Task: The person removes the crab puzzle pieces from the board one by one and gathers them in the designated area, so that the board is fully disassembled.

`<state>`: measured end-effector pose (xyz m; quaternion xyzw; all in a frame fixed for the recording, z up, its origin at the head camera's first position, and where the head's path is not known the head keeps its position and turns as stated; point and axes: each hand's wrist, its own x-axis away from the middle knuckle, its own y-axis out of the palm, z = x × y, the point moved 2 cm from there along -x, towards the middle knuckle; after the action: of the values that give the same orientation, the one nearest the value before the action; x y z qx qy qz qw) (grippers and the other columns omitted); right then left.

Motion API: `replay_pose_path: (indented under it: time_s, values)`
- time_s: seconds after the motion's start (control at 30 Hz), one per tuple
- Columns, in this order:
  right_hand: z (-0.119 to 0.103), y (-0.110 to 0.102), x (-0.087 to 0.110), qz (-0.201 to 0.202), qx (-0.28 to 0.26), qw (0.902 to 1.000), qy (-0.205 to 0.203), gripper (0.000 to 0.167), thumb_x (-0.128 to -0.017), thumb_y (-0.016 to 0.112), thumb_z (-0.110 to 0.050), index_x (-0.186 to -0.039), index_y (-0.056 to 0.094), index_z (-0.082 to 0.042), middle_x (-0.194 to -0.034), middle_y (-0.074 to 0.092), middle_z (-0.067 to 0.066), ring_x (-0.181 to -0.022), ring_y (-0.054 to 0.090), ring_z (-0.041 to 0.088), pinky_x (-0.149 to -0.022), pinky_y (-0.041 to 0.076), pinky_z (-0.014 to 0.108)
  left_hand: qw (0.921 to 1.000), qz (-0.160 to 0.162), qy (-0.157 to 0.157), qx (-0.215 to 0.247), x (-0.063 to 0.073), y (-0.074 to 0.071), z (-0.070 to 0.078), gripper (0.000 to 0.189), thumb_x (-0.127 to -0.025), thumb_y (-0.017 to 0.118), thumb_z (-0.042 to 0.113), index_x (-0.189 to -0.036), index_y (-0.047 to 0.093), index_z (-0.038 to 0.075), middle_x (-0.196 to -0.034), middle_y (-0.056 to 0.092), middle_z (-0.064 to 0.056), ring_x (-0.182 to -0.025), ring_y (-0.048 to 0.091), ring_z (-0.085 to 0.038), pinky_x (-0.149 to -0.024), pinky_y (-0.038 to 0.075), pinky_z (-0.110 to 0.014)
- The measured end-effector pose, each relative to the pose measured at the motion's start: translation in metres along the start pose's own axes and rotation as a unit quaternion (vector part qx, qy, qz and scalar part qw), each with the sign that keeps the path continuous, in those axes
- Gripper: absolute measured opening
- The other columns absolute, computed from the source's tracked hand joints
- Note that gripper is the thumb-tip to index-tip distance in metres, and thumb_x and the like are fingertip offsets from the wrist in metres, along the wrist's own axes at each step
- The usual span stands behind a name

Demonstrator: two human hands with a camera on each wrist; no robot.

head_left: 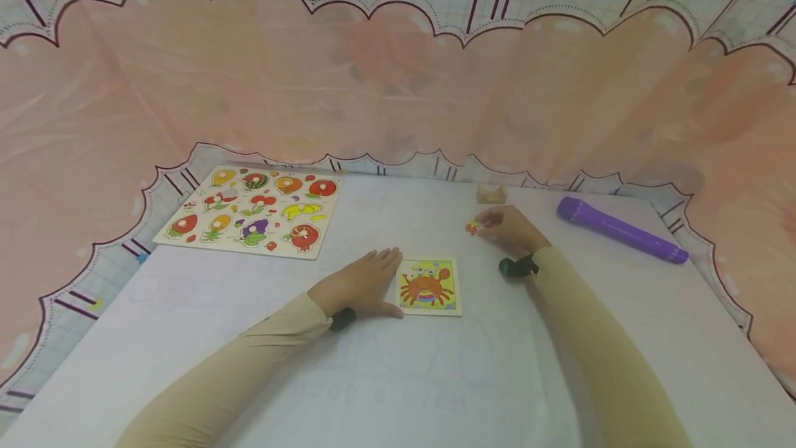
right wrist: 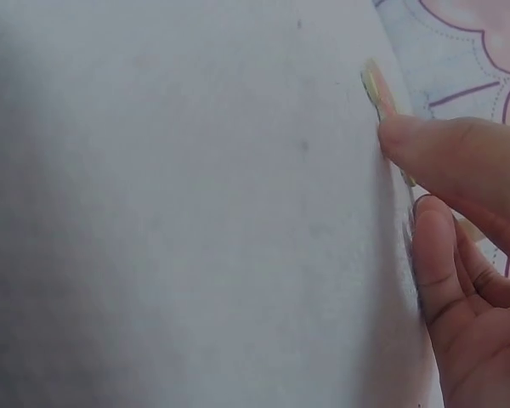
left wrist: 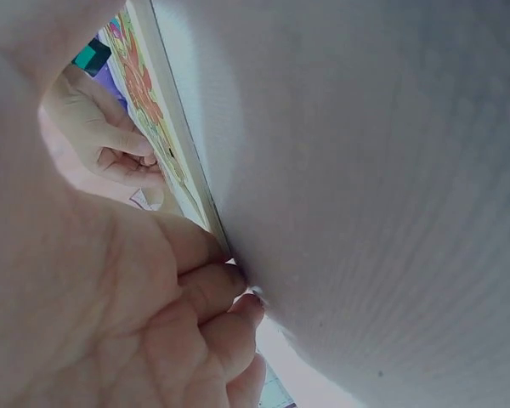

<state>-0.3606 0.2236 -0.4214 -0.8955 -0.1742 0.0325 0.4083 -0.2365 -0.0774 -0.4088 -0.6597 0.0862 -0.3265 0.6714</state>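
Observation:
A square crab puzzle point(head_left: 429, 289), orange on yellow with a pale wooden frame, lies flat in the middle of the table. My left hand point(head_left: 363, 285) rests against its left side, fingers stretched along the edge and thumb apart at the lower corner. The left wrist view shows those fingertips at the frame's side. Farther to the right, my right hand point(head_left: 510, 227) pinches a small red and yellow puzzle piece point(head_left: 472, 227) between thumb and fingers. Close over the white surface, the piece's pale edge point(right wrist: 372, 81) shows past a fingertip, most of it covered by the hand.
A fruit peg puzzle board point(head_left: 249, 213) lies at the back left. Behind my right hand stands a small tan block-like object point(head_left: 491, 194). The purple microphone-shaped toy point(head_left: 622, 230) lies to the right. A patterned curtain point(head_left: 398, 88) hangs along the white table's point(head_left: 373, 393) far edge.

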Motion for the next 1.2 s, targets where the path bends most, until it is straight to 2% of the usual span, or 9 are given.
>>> replay_pose_path:
  time_s: [0.17,0.37,0.7,0.97,1.2]
  values:
    - [0.000,0.000,0.000,-0.003,0.002,1.0000,0.005,0.031,-0.083,0.068,-0.014,-0.112,0.065,-0.004,-0.107,0.066,0.015,-0.099,0.058,0.027,-0.092,0.046,0.040,1.0000,-0.001,-0.002,0.004,0.000,0.001,0.000,0.107,-0.076,0.062,0.066,-0.150,0.017,0.005,-0.158,0.017,-0.011,-0.147,0.016,-0.025,-0.121,0.015,-0.041]
    - [-0.001,0.000,0.002,0.004,0.008,0.9998,-0.015,0.029,-0.083,0.068,-0.012,-0.110,0.066,-0.002,-0.105,0.068,0.016,-0.098,0.060,0.028,-0.091,0.048,0.041,1.0000,-0.003,-0.004,0.002,0.000,0.000,-0.001,0.106,-0.076,0.061,0.067,-0.150,0.016,0.005,-0.158,0.016,-0.011,-0.147,0.015,-0.025,-0.121,0.015,-0.041]
    - [0.001,0.000,0.000,-0.001,0.003,1.0000,0.008,0.032,-0.084,0.066,-0.014,-0.113,0.065,-0.003,-0.109,0.067,0.016,-0.102,0.059,0.028,-0.094,0.047,0.043,1.0000,0.002,-0.003,0.003,0.003,-0.002,0.001,0.106,-0.077,0.061,0.066,-0.150,0.017,0.003,-0.158,0.016,-0.011,-0.147,0.016,-0.025,-0.121,0.015,-0.041]
    - [0.000,-0.001,0.002,-0.001,0.001,1.0000,0.002,0.033,-0.084,0.067,-0.014,-0.114,0.064,-0.001,-0.110,0.067,0.018,-0.103,0.060,0.030,-0.095,0.046,0.044,1.0000,0.004,-0.003,0.002,0.002,-0.001,0.000,0.106,-0.077,0.061,0.067,-0.150,0.017,0.004,-0.158,0.017,-0.011,-0.147,0.016,-0.025,-0.121,0.015,-0.041]
    - [0.000,-0.006,0.010,-0.001,-0.037,0.9992,-0.015,0.039,-0.085,0.068,-0.016,-0.120,0.061,-0.003,-0.120,0.063,0.018,-0.112,0.059,0.033,-0.101,0.044,0.047,1.0000,0.004,-0.001,-0.003,0.002,0.000,0.000,0.107,-0.076,0.060,0.068,-0.150,0.016,0.004,-0.158,0.017,-0.011,-0.147,0.016,-0.025,-0.121,0.015,-0.041]
